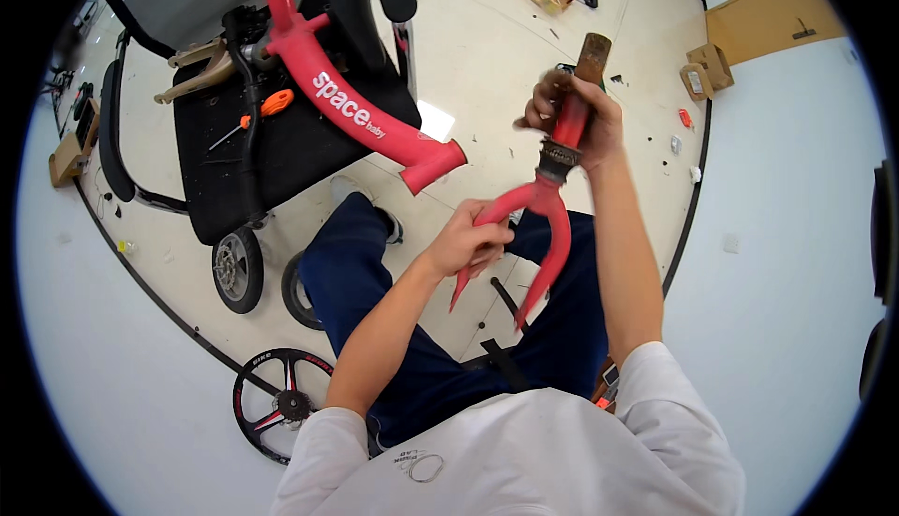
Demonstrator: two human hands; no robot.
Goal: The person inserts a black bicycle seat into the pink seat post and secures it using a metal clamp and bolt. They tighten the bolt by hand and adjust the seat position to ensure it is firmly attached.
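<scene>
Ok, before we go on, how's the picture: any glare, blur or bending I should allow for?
Head view: fisheye bends the black skirting and darkens the corners; head view: bright patch beside the chair, possibly glare; head view: right hand slightly soft, maybe motion, while the frame looks fairly sharp.

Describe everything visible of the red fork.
The red fork looks like painted metal. Two curved, tapering legs spread below a dark ringed collar; above that rises a tube, red below, brown and worn-looking at its upper end. It tilts, tube end leaning right, partly in front of dark blue trousers. The left hand grips one leg; the right hand wraps the tube.
</scene>
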